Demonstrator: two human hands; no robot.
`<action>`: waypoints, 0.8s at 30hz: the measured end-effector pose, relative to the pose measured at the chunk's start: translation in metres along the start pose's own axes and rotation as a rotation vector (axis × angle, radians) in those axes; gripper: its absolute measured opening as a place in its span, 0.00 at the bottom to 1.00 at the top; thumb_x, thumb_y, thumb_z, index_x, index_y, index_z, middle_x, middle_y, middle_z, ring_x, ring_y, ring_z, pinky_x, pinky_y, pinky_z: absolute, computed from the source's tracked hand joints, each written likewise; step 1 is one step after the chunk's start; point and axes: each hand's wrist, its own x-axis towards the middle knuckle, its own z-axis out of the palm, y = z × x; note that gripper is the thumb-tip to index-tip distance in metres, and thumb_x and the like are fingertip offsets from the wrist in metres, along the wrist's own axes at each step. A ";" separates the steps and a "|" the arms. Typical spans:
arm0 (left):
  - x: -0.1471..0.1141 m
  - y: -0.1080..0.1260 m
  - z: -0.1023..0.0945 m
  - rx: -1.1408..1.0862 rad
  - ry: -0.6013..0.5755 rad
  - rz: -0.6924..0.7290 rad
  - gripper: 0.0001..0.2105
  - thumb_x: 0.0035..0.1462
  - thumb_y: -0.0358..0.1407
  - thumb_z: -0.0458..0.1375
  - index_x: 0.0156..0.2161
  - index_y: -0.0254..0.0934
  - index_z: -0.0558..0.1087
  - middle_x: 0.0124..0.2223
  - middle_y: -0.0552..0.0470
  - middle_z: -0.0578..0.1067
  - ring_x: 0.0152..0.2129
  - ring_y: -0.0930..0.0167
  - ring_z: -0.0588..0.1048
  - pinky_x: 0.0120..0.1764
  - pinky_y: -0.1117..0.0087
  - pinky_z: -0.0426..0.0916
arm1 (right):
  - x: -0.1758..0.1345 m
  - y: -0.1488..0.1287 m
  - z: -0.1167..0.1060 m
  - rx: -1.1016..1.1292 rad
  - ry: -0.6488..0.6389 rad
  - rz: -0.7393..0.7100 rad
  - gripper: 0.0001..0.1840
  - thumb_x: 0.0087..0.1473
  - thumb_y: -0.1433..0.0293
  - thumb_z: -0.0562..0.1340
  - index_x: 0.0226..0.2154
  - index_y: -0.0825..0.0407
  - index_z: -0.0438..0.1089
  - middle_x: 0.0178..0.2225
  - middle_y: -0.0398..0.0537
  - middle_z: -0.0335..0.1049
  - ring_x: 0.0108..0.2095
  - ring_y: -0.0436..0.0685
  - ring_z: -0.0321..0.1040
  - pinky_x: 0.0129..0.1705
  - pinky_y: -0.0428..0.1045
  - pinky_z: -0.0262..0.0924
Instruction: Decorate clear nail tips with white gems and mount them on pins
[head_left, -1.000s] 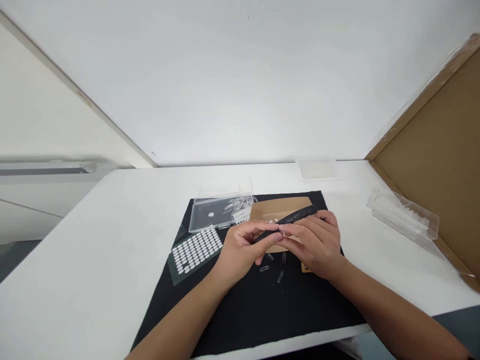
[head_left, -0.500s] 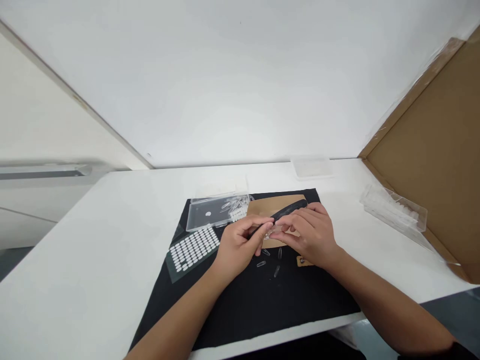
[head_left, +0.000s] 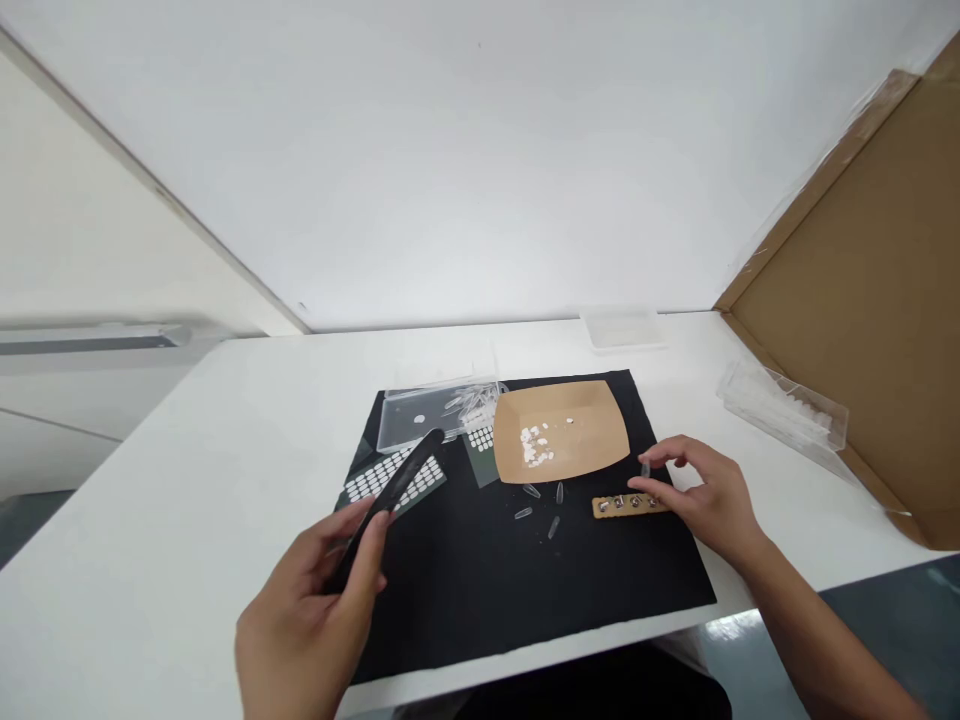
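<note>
My left hand (head_left: pixel 319 590) is closed around a black nail file (head_left: pixel 405 475), which points up and to the right over a dark green sheet of white oval stickers (head_left: pixel 431 478). Between the thumb and fingers of my right hand (head_left: pixel 701 490) is a small clear nail tip (head_left: pixel 646 468). Just below it lies a tan strip (head_left: pixel 626 506) with several small metal pieces on top; my fingers hide its right end. Several loose clear nail tips (head_left: pixel 553 527) are scattered on the black mat (head_left: pixel 480 600).
A brown paper tray (head_left: pixel 592 440) holds white bits on its left side. Behind the sticker sheets, an open clear case (head_left: pixel 397 425) contains many nail tips. A clear box (head_left: pixel 795 410) stands at the right, by a cardboard panel (head_left: pixel 862 320). A translucent lid (head_left: pixel 622 330) lies at the back.
My hands have moved apart from above the paper tray. The left carried the nail file down and left; the right brought the nail tip right, above the tan strip.
</note>
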 end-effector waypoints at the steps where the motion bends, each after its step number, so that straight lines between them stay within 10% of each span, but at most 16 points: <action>1: -0.003 -0.012 0.000 0.020 -0.005 -0.023 0.19 0.62 0.53 0.62 0.51 0.46 0.80 0.36 0.54 0.85 0.30 0.64 0.84 0.34 0.68 0.76 | -0.007 0.009 -0.002 0.015 0.007 0.067 0.17 0.57 0.51 0.74 0.39 0.45 0.77 0.37 0.45 0.81 0.35 0.60 0.77 0.37 0.55 0.71; 7: -0.006 -0.042 0.006 0.217 -0.036 0.070 0.16 0.63 0.49 0.61 0.49 0.44 0.81 0.44 0.50 0.86 0.37 0.60 0.84 0.34 0.66 0.73 | -0.026 0.033 -0.008 0.082 0.159 0.287 0.20 0.53 0.50 0.75 0.37 0.47 0.78 0.37 0.48 0.81 0.33 0.58 0.74 0.35 0.55 0.70; 18: -0.034 -0.012 0.027 0.139 0.286 0.493 0.07 0.65 0.34 0.62 0.47 0.39 0.78 0.44 0.43 0.81 0.43 0.58 0.79 0.53 0.53 0.72 | -0.034 0.033 -0.002 0.188 0.128 0.264 0.20 0.56 0.53 0.74 0.43 0.47 0.74 0.32 0.47 0.81 0.30 0.57 0.75 0.32 0.53 0.69; 24: -0.070 0.050 0.069 -0.239 -0.165 0.740 0.12 0.69 0.29 0.57 0.53 0.41 0.77 0.46 0.44 0.79 0.40 0.65 0.79 0.45 0.65 0.77 | -0.032 0.036 -0.002 0.130 0.109 0.287 0.22 0.56 0.50 0.74 0.44 0.47 0.74 0.31 0.45 0.80 0.29 0.56 0.74 0.32 0.52 0.68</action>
